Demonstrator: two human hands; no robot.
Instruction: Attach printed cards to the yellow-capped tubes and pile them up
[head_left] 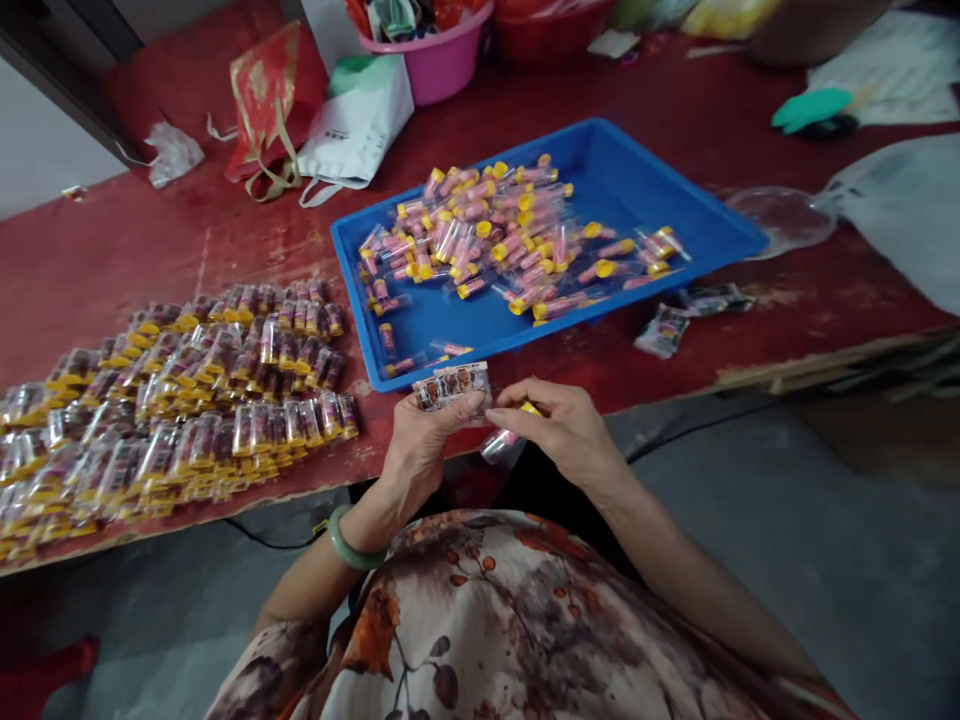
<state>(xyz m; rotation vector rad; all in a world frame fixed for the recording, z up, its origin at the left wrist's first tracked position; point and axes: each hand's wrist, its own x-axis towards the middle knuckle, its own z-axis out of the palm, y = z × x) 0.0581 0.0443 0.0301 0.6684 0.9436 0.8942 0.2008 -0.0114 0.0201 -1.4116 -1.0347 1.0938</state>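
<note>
Between the thumb and fingers of my left hand (pixel 431 435) is a small stack of printed packets (pixel 459 382). My right hand (pixel 566 425) is closed on a clear tube (pixel 501 444) with a yellow cap and pink contents, its lower end showing under the fingers. The right fingertips meet the edge of the packets. Just beyond both hands lies a blue tray (pixel 660 270) with a heap of yellow-capped tubes (pixel 480 230). On the left, rows of tubes (pixel 202 440) with dark contents and yellow caps are stacked on the red table (pixel 112 260).
Loose packets (pixel 664 330) lie right of the tray's near edge. A red bag (pixel 274 100), a white bag (pixel 364 125) and a pink basin (pixel 442 55) stand at the back. A translucent plastic bag (pixel 900 210) sits at the right. The table's front edge runs close to my hands.
</note>
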